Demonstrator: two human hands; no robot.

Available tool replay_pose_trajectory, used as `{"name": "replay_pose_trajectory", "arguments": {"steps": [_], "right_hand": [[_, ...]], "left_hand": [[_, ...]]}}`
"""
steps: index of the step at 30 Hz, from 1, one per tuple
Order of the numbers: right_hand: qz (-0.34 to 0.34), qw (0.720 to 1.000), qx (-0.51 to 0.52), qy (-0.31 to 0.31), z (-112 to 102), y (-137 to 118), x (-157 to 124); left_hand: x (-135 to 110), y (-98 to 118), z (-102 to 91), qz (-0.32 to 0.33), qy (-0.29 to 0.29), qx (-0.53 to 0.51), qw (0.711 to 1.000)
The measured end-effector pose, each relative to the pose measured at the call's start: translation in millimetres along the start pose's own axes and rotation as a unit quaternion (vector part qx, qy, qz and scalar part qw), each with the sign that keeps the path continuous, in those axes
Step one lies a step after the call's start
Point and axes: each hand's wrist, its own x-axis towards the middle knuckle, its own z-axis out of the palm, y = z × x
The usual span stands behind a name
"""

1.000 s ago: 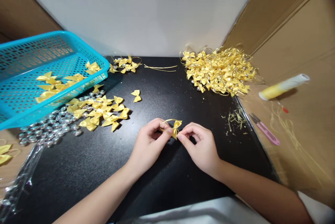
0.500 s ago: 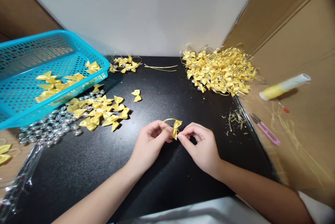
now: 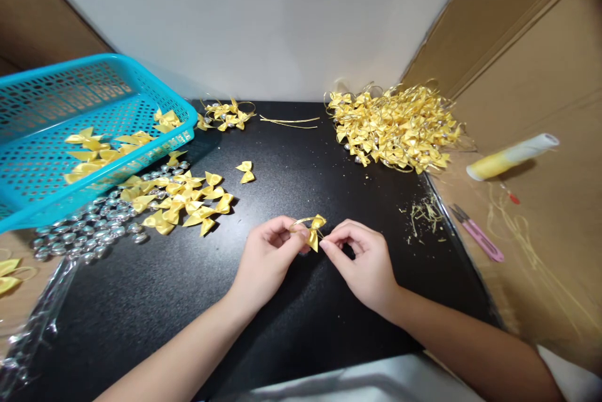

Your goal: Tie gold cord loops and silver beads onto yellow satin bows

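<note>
A yellow ribbon bow [image 3: 316, 234] with a thin gold cord [image 3: 301, 222] looped over it is pinched between the thumb and fingers of my left hand [image 3: 273, 258]. To its right, the thumb and forefinger of my right hand [image 3: 360, 264] are pressed together on a thin cord end beside the bow. What lies behind the bow is hidden by my left fingers. Both hands are just above the black tabletop [image 3: 291, 314]. Beyond them lies a pair of loose bows [image 3: 245, 172].
A blue basket [image 3: 188, 116] with bows stands at left, beside silver beads [image 3: 94, 229] and a group of loose bows [image 3: 188, 201]. A large heap of corded bows [image 3: 395, 126] lies back right. Pink-handled snips [image 3: 480, 236], cord scraps [image 3: 426, 214] and a roll [image 3: 512, 156] are right.
The bow has tilted slightly in my left fingers and the cord loop has dipped a little lower. My right hand has barely moved.
</note>
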Motion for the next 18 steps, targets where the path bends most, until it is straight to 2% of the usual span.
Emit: {"name": "replay_pose_trajectory", "arguments": {"steps": [12, 18], "right_hand": [[-0.006, 1.0, 0.002, 0.009, 1.7, -0.9, -0.9], [-0.002, 1.0, 0.003, 0.006, 3.2, -0.6, -1.5]], "left_hand": [[-0.5, 0.1, 1.5, 0.012, -0.024, 0.007, 1.0], [0.1, 6.5, 2.3, -0.004, -0.028, 0.018, 0.999]]}}
